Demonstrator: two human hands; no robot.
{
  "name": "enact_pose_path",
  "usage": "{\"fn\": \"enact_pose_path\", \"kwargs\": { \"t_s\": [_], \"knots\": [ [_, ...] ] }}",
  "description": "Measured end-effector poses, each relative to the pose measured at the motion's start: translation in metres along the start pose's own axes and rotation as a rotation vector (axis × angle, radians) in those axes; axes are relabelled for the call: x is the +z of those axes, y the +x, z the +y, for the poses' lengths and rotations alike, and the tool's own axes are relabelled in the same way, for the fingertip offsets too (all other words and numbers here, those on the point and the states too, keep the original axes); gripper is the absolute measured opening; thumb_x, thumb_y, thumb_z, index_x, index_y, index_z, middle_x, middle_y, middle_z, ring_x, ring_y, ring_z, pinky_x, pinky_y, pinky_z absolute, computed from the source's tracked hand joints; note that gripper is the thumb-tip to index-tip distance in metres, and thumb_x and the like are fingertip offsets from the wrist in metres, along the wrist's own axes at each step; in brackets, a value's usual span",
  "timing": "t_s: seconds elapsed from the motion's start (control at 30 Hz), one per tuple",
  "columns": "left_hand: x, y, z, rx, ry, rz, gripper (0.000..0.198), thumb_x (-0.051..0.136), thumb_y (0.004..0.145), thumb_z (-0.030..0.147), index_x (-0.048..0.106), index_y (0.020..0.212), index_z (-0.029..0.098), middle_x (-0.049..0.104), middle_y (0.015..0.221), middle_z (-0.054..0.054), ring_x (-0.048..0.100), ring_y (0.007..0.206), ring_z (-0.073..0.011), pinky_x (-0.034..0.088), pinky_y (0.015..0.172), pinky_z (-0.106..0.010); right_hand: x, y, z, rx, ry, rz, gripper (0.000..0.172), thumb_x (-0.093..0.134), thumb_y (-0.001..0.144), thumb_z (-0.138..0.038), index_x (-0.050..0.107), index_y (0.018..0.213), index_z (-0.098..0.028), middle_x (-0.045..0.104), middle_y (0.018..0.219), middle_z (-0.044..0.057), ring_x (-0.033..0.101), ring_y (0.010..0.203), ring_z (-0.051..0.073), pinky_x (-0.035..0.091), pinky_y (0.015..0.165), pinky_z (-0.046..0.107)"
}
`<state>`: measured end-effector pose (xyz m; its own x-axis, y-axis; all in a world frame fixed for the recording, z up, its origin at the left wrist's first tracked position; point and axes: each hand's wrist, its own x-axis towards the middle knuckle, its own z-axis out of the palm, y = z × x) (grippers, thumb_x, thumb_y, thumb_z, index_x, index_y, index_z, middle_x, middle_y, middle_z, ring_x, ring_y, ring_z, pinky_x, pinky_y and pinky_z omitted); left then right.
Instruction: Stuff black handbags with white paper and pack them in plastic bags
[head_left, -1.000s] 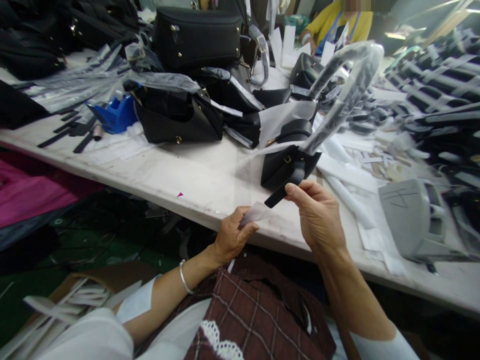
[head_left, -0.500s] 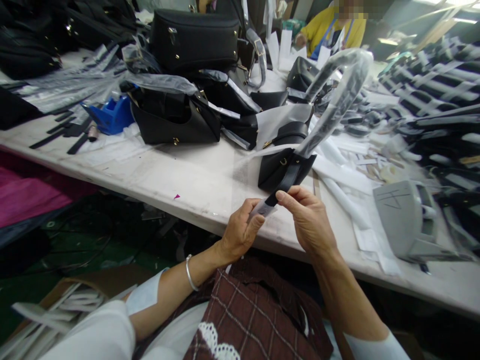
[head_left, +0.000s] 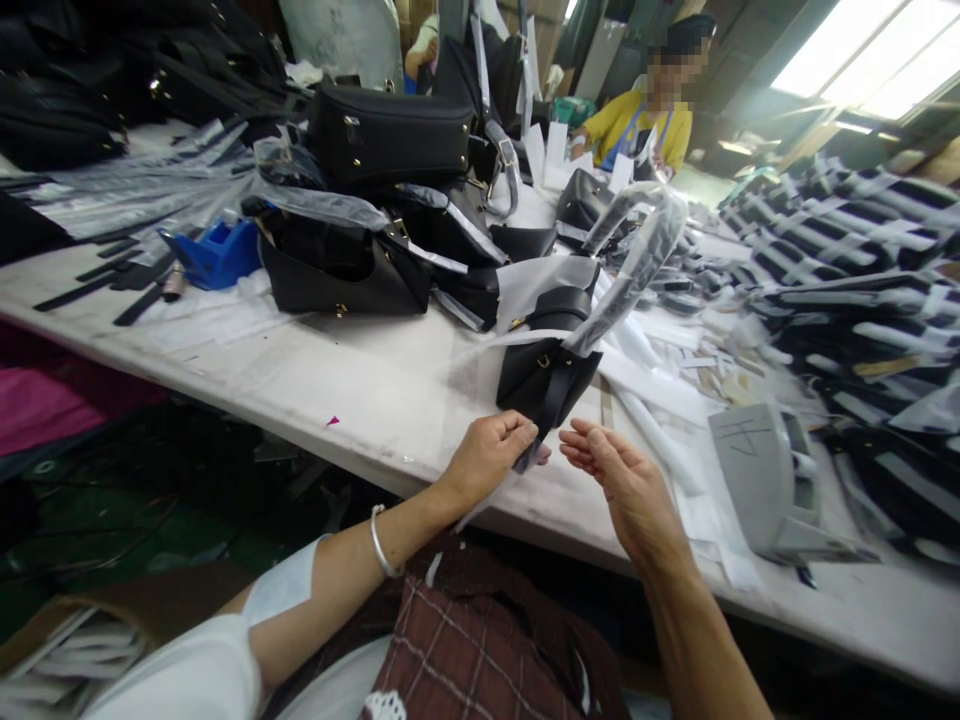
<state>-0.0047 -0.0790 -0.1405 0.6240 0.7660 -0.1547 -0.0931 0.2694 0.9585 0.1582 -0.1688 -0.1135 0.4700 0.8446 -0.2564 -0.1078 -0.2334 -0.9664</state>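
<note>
A small black handbag (head_left: 541, 372) lies on the white worktable (head_left: 375, 385), its handle (head_left: 637, 255) wrapped in clear plastic and arching up to the right. A black strap end (head_left: 551, 400) hangs from the bag toward me. My left hand (head_left: 491, 455) is closed around the tip of that strap together with a thin white paper strip. My right hand (head_left: 619, 480) hovers just right of it, fingers loosely curled, with nothing in them.
Several more black bags (head_left: 352, 260) and plastic sheets are heaped behind. A blue tape dispenser (head_left: 214, 255) sits at the left, a grey one (head_left: 761, 480) at the right. Wrapped black straps (head_left: 847, 260) cover the far right. A person in yellow (head_left: 637, 125) works at the far end.
My left hand has closed over the strap tip and paper strip. My right hand has let go of the strap and drawn slightly away. The view tilted up.
</note>
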Motion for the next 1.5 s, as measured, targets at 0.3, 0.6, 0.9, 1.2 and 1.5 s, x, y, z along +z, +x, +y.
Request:
{"fn": "enact_pose_path", "kwargs": {
  "t_s": [0.3,0.6,0.9,1.2,1.5],
  "knots": [
    [0.006,0.020,0.018,0.291,0.415,0.225,0.034,0.046,0.099,0.035,0.058,0.128,0.021,0.076,0.088,-0.003,0.072,0.079,-0.0171,0.054,0.070,-0.026,0.017,0.000,0.017,0.136,-0.137,-0.277,0.055,0.079,0.069,-0.061,0.075,0.104,-0.018,0.077,0.097,0.010,0.071,0.092,0.027,0.054,0.087,0.041],
    [0.011,0.047,0.039,0.437,0.523,0.243,0.035,0.053,0.096,0.030,0.050,0.129,0.019,0.072,0.083,-0.001,0.068,0.077,-0.0168,0.049,0.074,-0.027,0.045,0.025,-0.012,0.020,0.096,-0.153,0.043,0.084,0.064,-0.056,0.068,0.067,-0.016,0.067,0.064,0.001,0.061,0.059,0.013,0.053,0.064,0.028],
    [-0.003,0.026,0.015,0.234,0.325,0.154,0.021,0.059,0.089,0.036,0.058,0.079,0.017,0.062,0.071,0.002,0.061,0.067,-0.0118,0.044,0.061,-0.020,0.031,0.033,-0.021,-0.085,-0.292,-0.048,0.056,0.065,0.075,-0.072,0.069,0.068,-0.016,0.068,0.063,0.007,0.064,0.059,0.019,0.054,0.060,0.033],
    [0.018,0.034,0.014,0.154,0.034,0.173,0.021,0.048,0.095,0.040,0.046,0.087,0.020,0.068,0.066,0.000,0.070,0.058,-0.0166,0.056,0.056,-0.026,0.023,0.089,-0.088,-0.651,-0.664,0.105,0.040,0.071,0.076,-0.053,0.075,0.098,-0.020,0.073,0.092,0.005,0.064,0.084,0.023,0.049,0.076,0.035],
    [0.028,0.049,0.018,0.132,-0.026,0.214,0.021,0.048,0.095,0.039,0.045,0.086,0.021,0.068,0.065,-0.001,0.070,0.056,-0.0180,0.055,0.049,-0.025,0.036,0.092,-0.065,-0.625,-0.575,0.253,0.037,0.069,0.080,-0.053,0.076,0.084,-0.017,0.068,0.070,0.001,0.057,0.067,0.018,0.043,0.065,0.030]
  ]
}}
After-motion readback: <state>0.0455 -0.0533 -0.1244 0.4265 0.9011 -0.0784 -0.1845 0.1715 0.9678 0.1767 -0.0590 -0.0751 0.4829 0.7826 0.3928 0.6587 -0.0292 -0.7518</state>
